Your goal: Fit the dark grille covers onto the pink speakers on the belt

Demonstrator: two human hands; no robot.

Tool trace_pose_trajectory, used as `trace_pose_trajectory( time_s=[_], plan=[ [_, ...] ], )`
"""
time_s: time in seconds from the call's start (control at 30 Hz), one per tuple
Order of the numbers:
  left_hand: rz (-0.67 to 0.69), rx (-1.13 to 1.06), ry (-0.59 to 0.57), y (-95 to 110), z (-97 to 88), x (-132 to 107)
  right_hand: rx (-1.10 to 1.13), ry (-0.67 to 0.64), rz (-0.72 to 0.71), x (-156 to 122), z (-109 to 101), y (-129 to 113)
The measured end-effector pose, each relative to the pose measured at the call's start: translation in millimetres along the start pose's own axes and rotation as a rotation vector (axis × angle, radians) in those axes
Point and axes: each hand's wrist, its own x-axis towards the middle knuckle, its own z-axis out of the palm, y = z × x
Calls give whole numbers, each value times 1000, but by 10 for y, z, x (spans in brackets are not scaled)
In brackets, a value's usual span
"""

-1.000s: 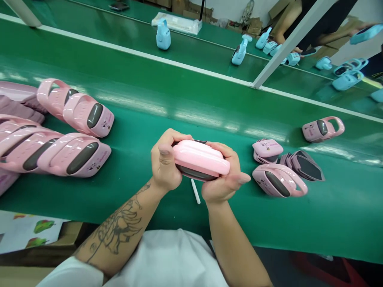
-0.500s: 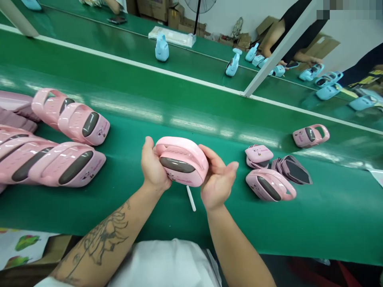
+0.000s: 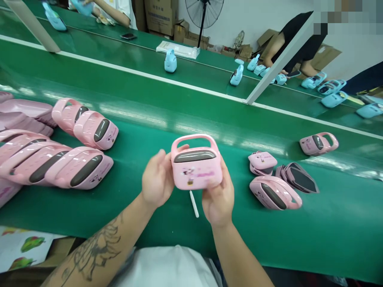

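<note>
Upright between my two hands is a pink plastic case with a carry handle [image 3: 196,171], its front turned toward me. It has a dark glossy strip below the handle and a printed cartoon figure with blurred lettering. My right hand [image 3: 220,197] grips the right side, thumb on the lower front corner. At the left edge, my left hand [image 3: 158,179] cups the case, with fingertips reaching behind the handle. The case's back is hidden. Just below it, a white pen-like stick [image 3: 194,204] lies on the green table [image 3: 143,223].
Several similar pink cases [image 3: 80,167] lie at left, beside stacked pale pink shells [image 3: 26,111]. To the right are another case [image 3: 275,193], small pink panels [image 3: 262,161] and dark-faced pieces [image 3: 297,177]. Beyond a white rail [image 3: 149,77], co-workers handle blue cases [image 3: 333,99].
The pink case has been tilted upright, so its printed front now faces me and the handle stands on top. My right thumb has come onto its front. The camera view has shifted slightly.
</note>
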Motion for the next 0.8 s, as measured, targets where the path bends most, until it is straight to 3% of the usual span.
trace_pose_trajectory(
  time_s=[0.1, 0.2, 0.3, 0.57, 0.8],
  plan=[
    [266, 336, -149, -73, 8, -167, 281, 66, 221, 42, 35, -69],
    [381, 638, -144, -129, 67, -265, 345, 122, 384, 51, 49, -116],
    [448, 760, -132, -127, 133, -300, 327, 106, 441, 30, 51, -135],
    [402, 808, -144, -96, 101, -307, 421, 72, 498, 37, 71, -166],
    [349, 856, -54, -97, 76, -283, 613, 124, 586, 7, 77, -145]
  ],
)
